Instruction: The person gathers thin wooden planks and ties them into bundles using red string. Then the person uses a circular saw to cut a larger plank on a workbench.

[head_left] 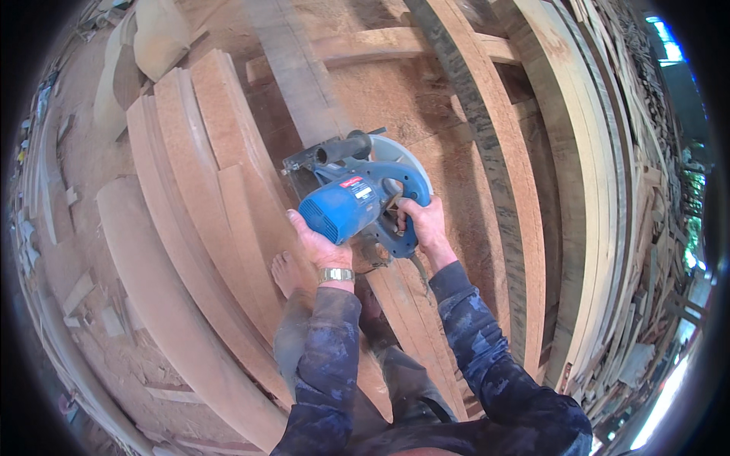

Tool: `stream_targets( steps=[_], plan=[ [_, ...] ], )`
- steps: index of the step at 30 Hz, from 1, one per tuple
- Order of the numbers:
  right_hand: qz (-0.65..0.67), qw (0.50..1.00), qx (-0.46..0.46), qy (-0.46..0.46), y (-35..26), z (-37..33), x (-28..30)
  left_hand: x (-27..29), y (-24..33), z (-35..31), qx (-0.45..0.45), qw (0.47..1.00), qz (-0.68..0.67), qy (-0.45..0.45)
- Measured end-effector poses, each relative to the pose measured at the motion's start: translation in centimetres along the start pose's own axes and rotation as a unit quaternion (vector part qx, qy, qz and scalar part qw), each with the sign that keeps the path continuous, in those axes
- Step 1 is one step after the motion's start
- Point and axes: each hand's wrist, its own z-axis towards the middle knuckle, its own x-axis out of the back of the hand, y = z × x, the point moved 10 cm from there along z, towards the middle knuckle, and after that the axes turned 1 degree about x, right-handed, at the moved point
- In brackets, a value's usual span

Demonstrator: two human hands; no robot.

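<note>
A blue circular saw (342, 207) sits on a long plank (293, 72) in the middle of the view. My right hand (426, 225) is wrapped round its rear handle, fingers curled inside the grip. Against the lower end of the motor housing, my left hand (318, 242) presses and supports the saw from the left, thumb up along its side. The grey blade guard curves along the saw's right side; the cutting edge of the blade is hidden. Below the saw the plank continues as a brown strip (414, 311) between my legs. A power cord leaves the handle's back end.
Several curved, reddish-brown boards (182, 220) lie side by side at the left, with my bare foot (291, 273) beside them. Long beams (494, 144) run along the right. A crosswise timber (380, 45) lies at the far side. Sawdust (380, 95) covers the ground.
</note>
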Motion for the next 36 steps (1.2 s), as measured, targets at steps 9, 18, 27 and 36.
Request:
stream_targets(
  steps=[9, 18, 27, 36],
  plan=[
    [0.011, 1.0, 0.021, -0.002, -0.21, 0.06, 0.03, -0.42, -0.17, 0.34, -0.002, 0.999, -0.031, -0.031],
    [0.008, 1.0, 0.029, -0.001, 0.02, 0.17, -0.02, -0.09, -0.05, 0.62, -0.017, 0.999, -0.027, -0.021],
    [-0.009, 0.999, 0.037, -0.003, -0.06, 0.25, 0.09, -0.45, 0.24, 0.48, -0.03, 0.998, -0.026, -0.04],
    [-0.014, 0.999, 0.046, 0.004, 0.16, 0.61, 0.26, -0.75, 0.05, 0.05, -0.041, 0.997, -0.029, -0.058]
  ],
)
